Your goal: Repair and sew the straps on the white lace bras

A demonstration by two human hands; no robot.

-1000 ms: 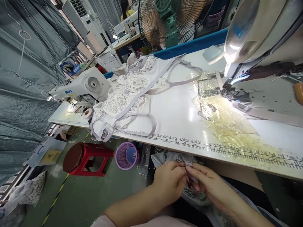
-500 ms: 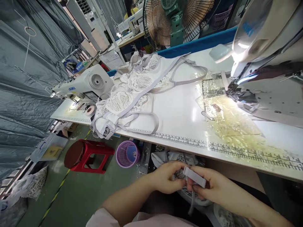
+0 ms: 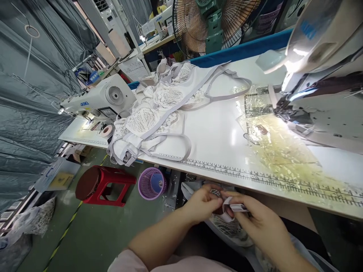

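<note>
Just below the table's front edge, my left hand [image 3: 200, 204] and my right hand [image 3: 256, 219] work close together. Between them is a pale lilac-grey bra strap [image 3: 227, 208], folded into a loop. My right hand pinches the strap's flat, doubled part between thumb and fingers. The left fingers are closed at the loop's near side; their tips are partly hidden. Under the hands a bra with white lace [image 3: 229, 226] hangs over my lap.
Several white lace bras [image 3: 159, 102] lie heaped on the white table [image 3: 212, 132]. A lit sewing machine [image 3: 309, 75] stands at right, another sewing machine [image 3: 104, 96] at left. A purple basket [image 3: 151, 183] and a red stool [image 3: 110, 185] stand on the floor. Behind is a large fan [image 3: 212, 26].
The strap has turned from a flat piece facing me into a folded loop. My right hand has rolled over and more of its back shows. My left hand remains close beside it.
</note>
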